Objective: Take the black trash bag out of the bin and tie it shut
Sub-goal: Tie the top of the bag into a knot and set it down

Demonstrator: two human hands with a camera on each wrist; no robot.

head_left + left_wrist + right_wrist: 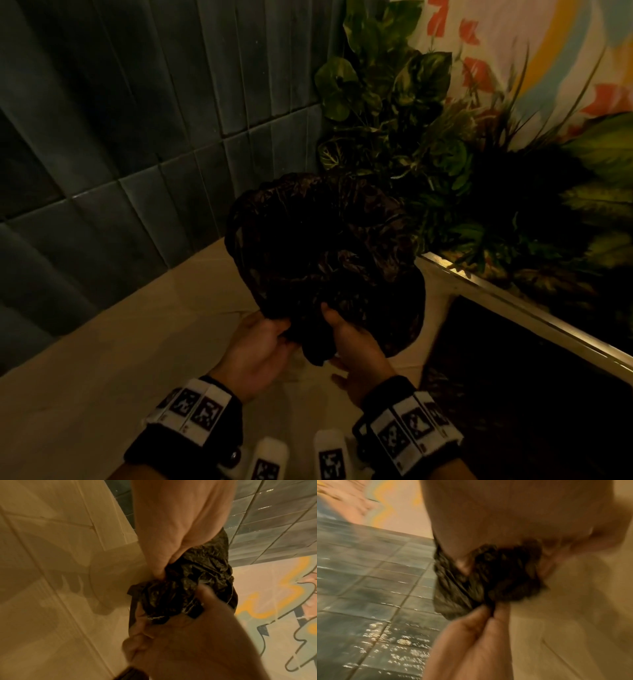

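Head: bag (pixel 325 246) neck betw both hands' fingers (pixel 274 334)

leafy plants (pixel 404 102) | dark tiled wall (pixel 137 120) | painted mural (pixel 507 51) | beige floor (pixel 102 359)

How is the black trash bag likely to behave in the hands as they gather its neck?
Probably floppy: the black trash bag is deeply crumpled and bunches between the left hand and right hand. Likely light, since both hands hold it up by pinched film alone. Its glossy plastic may slip.
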